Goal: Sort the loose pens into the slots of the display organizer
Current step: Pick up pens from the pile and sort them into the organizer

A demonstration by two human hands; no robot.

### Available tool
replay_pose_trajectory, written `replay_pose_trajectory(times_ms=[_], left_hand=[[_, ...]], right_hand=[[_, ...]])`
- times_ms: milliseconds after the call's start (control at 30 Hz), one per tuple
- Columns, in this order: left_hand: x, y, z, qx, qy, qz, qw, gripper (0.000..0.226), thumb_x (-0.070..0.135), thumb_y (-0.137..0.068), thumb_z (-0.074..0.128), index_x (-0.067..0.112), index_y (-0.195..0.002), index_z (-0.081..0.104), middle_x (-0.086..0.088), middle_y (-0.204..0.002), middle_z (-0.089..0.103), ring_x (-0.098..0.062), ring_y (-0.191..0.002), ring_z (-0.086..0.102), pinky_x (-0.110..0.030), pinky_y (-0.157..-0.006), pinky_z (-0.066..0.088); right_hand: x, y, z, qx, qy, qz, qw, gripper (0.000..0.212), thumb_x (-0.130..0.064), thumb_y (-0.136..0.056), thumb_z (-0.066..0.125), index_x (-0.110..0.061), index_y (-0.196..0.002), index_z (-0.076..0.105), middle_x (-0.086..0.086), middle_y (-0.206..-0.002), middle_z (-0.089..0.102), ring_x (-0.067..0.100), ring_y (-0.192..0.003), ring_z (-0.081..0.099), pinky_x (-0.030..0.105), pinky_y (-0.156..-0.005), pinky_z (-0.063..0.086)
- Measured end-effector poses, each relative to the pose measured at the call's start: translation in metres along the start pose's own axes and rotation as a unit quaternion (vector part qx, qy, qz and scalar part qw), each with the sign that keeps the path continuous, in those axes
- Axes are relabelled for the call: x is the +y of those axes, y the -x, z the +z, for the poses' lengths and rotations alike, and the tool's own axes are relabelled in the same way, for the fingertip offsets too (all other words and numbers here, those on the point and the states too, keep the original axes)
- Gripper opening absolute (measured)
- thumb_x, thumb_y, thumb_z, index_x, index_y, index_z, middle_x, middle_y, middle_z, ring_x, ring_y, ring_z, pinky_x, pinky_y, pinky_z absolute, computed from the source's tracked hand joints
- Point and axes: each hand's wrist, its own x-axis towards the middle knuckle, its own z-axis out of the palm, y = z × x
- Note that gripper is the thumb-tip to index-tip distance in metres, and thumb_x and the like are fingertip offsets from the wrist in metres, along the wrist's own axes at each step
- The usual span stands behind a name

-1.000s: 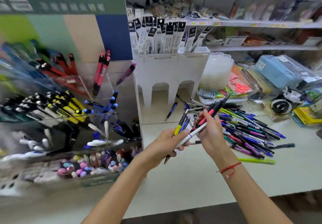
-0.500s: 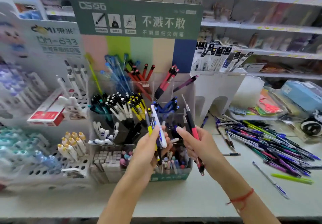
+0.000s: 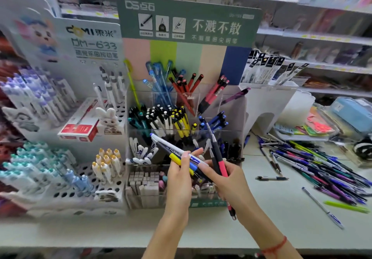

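While our hands meet in front of the organizer (image 3: 184,117), the left hand (image 3: 179,180) grips a small bunch of pens (image 3: 177,152) — a white one, a yellow-and-blue one and a dark one — that fan up and to the left. Our right hand (image 3: 225,180) grasps two more pens (image 3: 218,158), one with a red grip and one dark, held nearly upright with their lower tips below the palm; its fingertips touch the left hand's bunch. A red string (image 3: 274,246) circles the right wrist. Just beyond the hands, the clear organizer stands on the table (image 3: 281,214), its slots filled with blue, red, black, white and yellow pens under a green sign (image 3: 189,20). Well to the right, a loose pile (image 3: 322,170) lies across the table, with a few single pens near it.
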Motion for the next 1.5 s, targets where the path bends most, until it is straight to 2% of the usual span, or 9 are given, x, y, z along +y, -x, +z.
replay_pose_trajectory(times_ms=[100, 233, 400, 567, 767, 967, 1133, 1233, 1500], left_hand=[[-0.005, -0.005, 0.0, -0.022, -0.01, 0.014, 1.0, 0.036, 0.041, -0.103, 0.03, 0.034, -0.111, 0.064, 0.012, -0.111, 0.07, -0.007, -0.108, 0.061, -0.032, -0.094, 0.046], [-0.003, -0.016, -0.012, -0.014, 0.007, 0.012, 1.0, 0.025, 0.031, -0.104, 0.031, 0.023, -0.113, 0.052, 0.01, -0.096, 0.07, -0.004, -0.074, 0.068, -0.018, -0.056, 0.049], [0.0, -0.023, -0.039, -0.002, 0.025, 0.002, 1.0, 0.029, 0.025, -0.104, 0.033, 0.008, -0.118, 0.052, -0.006, -0.082, 0.057, -0.018, -0.064, 0.053, -0.025, -0.057, 0.052], [0.004, -0.022, -0.049, -0.001, 0.012, 0.016, 1.0, 0.027, 0.023, -0.104, 0.032, 0.009, -0.117, 0.051, -0.007, -0.089, 0.057, -0.01, -0.057, 0.054, -0.012, -0.043, 0.044], [-0.001, -0.02, -0.059, 0.012, 0.016, 0.005, 1.0, 0.028, 0.028, -0.103, 0.036, 0.014, -0.115, 0.056, -0.001, -0.092, 0.065, -0.013, -0.07, 0.059, -0.03, -0.075, 0.054], [0.0, -0.025, -0.061, 0.009, 0.05, -0.014, 0.999, 0.024, 0.029, -0.102, 0.04, 0.018, -0.11, 0.059, -0.002, -0.095, 0.067, -0.014, -0.072, 0.06, -0.032, -0.071, 0.052], [0.001, -0.026, -0.063, -0.02, 0.098, -0.021, 0.995, 0.023, 0.026, -0.102, 0.041, 0.014, -0.109, 0.059, 0.0, -0.077, 0.057, -0.01, -0.057, 0.051, -0.034, -0.066, 0.057], [0.001, -0.031, -0.058, -0.035, 0.105, -0.024, 0.994, 0.023, 0.025, -0.102, 0.04, 0.01, -0.11, 0.056, 0.002, -0.065, 0.042, -0.009, -0.051, 0.037, -0.02, -0.042, 0.044], [0.001, -0.026, -0.035, -0.081, 0.049, -0.084, 0.992, 0.019, 0.021, -0.102, 0.043, 0.008, -0.099, 0.057, -0.001, -0.072, 0.061, -0.012, -0.055, 0.059, -0.026, -0.052, 0.054]], right_hand=[[-0.005, 0.002, -0.002, 0.05, -0.021, -0.016, 0.998, 0.013, -0.025, -0.085, 0.07, -0.012, -0.085, 0.071, -0.002, -0.054, 0.057, 0.005, -0.039, 0.044, 0.015, -0.04, 0.037], [-0.011, -0.008, -0.039, 0.139, 0.034, -0.059, 0.988, 0.016, -0.035, -0.084, 0.068, -0.02, -0.081, 0.068, 0.013, -0.063, 0.05, 0.016, -0.049, 0.037, 0.029, -0.045, 0.037], [-0.001, -0.012, -0.083, 0.154, 0.229, -0.106, 0.955, 0.017, -0.037, -0.079, 0.074, -0.026, -0.071, 0.063, 0.001, -0.056, 0.038, 0.022, -0.054, 0.038, 0.059, -0.064, 0.053], [-0.005, -0.03, -0.068, 0.158, 0.321, -0.173, 0.918, 0.023, -0.036, -0.085, 0.07, -0.019, -0.074, 0.059, -0.001, -0.052, 0.04, 0.015, -0.047, 0.036, 0.032, -0.049, 0.044], [-0.018, -0.048, -0.037, 0.159, 0.329, -0.229, 0.902, 0.028, -0.029, -0.087, 0.069, -0.012, -0.071, 0.055, -0.007, -0.05, 0.04, 0.01, -0.043, 0.034, 0.017, -0.045, 0.033], [0.017, -0.064, -0.014, 0.075, 0.444, -0.141, 0.881, 0.017, -0.035, -0.089, 0.066, -0.024, -0.082, 0.055, -0.011, -0.061, 0.052, 0.012, -0.055, 0.05, 0.014, -0.044, 0.026], [0.011, -0.047, -0.014, 0.086, 0.282, -0.199, 0.935, 0.013, -0.033, -0.087, 0.068, -0.022, -0.087, 0.06, -0.003, -0.061, 0.054, 0.01, -0.051, 0.045, 0.015, -0.048, 0.037], [-0.007, -0.038, -0.012, -0.016, 0.04, -0.037, 0.998, 0.032, -0.042, -0.086, 0.06, -0.01, -0.081, 0.055, -0.001, -0.056, 0.042, 0.007, -0.039, 0.033, 0.016, -0.04, 0.031], [-0.02, -0.027, 0.006, -0.154, -0.327, 0.125, 0.924, 0.027, -0.034, -0.101, 0.038, -0.01, -0.091, 0.046, 0.001, -0.066, 0.042, 0.012, -0.049, 0.04, 0.023, -0.051, 0.043]])
